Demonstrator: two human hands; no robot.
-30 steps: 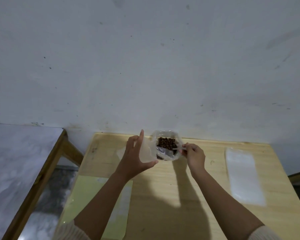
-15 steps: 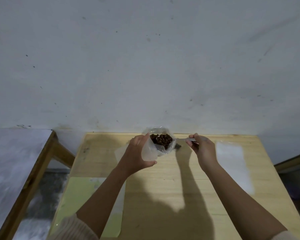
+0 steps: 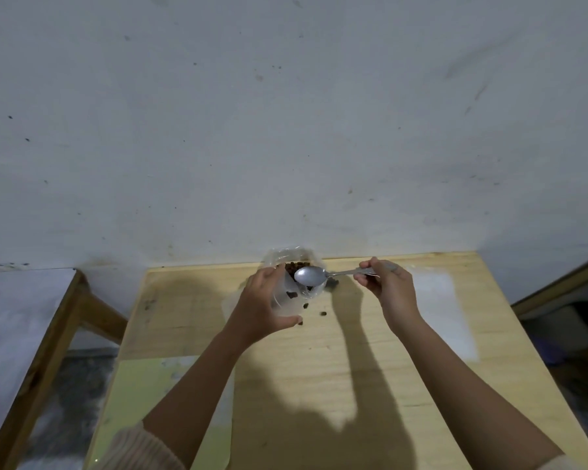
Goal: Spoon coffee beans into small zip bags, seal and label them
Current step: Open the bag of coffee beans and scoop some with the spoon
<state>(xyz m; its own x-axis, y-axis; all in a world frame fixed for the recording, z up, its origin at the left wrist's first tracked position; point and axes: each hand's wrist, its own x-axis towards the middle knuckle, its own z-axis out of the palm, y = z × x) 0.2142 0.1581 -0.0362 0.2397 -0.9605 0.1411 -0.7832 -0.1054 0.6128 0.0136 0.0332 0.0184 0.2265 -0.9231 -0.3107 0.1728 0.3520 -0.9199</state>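
Clear plastic holds the coffee beans [image 3: 293,266] in the big bag [image 3: 282,257], which stands at the far edge of the wooden table [image 3: 370,385] and serves as my landmark. Just in front of the big bag, my left hand [image 3: 263,308] curls round the small zip bag [image 3: 287,301] with the thumb underneath. I hold its mouth up toward the spoon so the beans can slide in. My right hand [image 3: 387,286], to the right of the big bag, pinches the handle of the spoon [image 3: 308,276]. The spoon's bowl is tipped on its side at the small bag's mouth.

Half a second ago that bowl was heaped with beans over the big bag. Now it is bare. A dark bean or two shows inside the small zip bag, and a few loose beans [image 3: 323,313] lie on the table, nearer me than the big bag. I judge that those ones missed.
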